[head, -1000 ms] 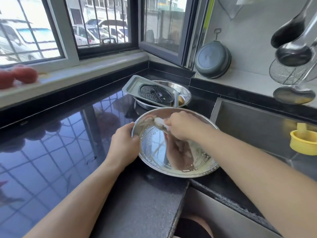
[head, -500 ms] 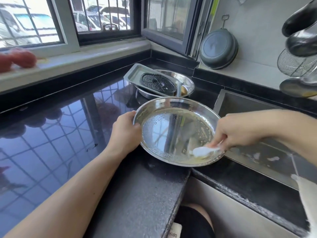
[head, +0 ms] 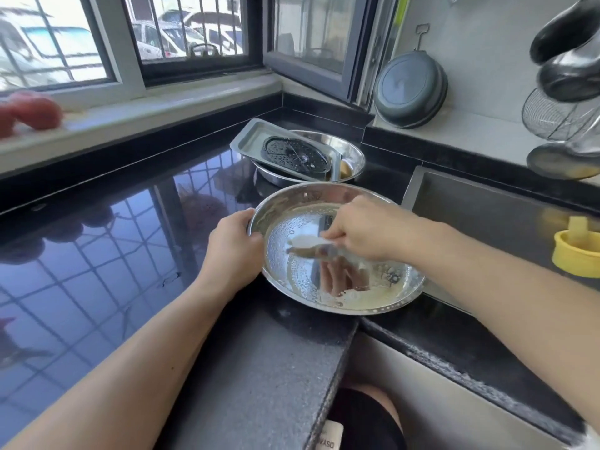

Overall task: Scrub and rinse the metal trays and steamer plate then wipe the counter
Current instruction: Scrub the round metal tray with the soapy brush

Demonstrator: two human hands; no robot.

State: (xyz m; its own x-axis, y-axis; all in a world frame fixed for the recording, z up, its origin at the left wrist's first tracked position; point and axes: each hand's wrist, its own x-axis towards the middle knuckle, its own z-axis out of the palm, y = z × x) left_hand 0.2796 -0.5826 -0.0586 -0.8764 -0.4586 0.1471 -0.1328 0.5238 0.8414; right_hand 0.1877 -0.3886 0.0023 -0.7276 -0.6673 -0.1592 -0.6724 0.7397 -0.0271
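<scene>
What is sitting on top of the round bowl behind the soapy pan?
A rectangular tray rests tilted across the bowl, with a dark perforated steamer plate on it. Most of the bowl's inside is covered.

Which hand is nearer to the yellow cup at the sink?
The right hand. It scrubs inside the round tray, on the side toward the yellow cup. The left hand grips the tray's far rim.
</scene>
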